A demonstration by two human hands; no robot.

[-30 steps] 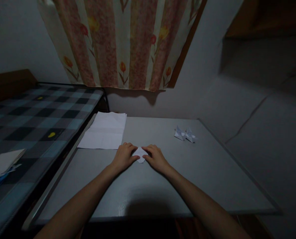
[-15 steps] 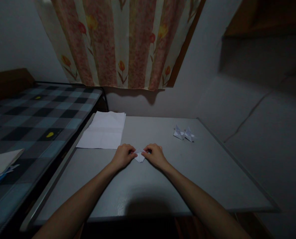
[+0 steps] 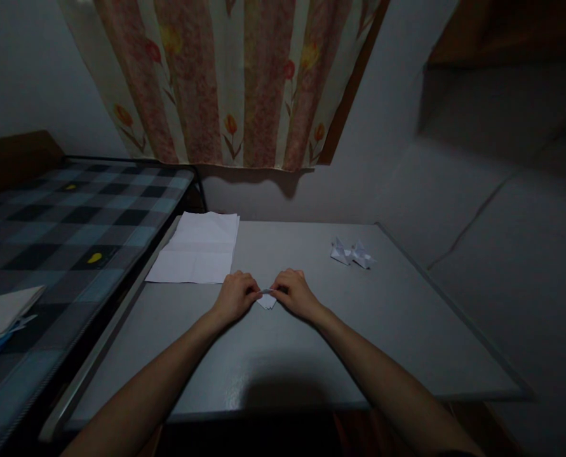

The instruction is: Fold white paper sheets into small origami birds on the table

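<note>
**Counts and grip**

One small folded paper (image 3: 267,300) on the tabletop (image 3: 311,355), between my left hand (image 3: 235,297) and right hand (image 3: 296,294); fingers of both clamped on its upper edge. Two paper figures (image 3: 340,252) far right, side by side. One sheet pile (image 3: 197,249) far left.

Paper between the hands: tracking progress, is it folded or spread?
Folded: the paper is a small wedge between left hand and right hand.

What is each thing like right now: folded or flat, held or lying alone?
small folded paper: folded, pinched between both hands
left hand: shut on its left edge
right hand: shut on its right edge
paper sheets: flat, creased, untouched
paper figures: folded, standing, untouched
curtain: hanging
</note>
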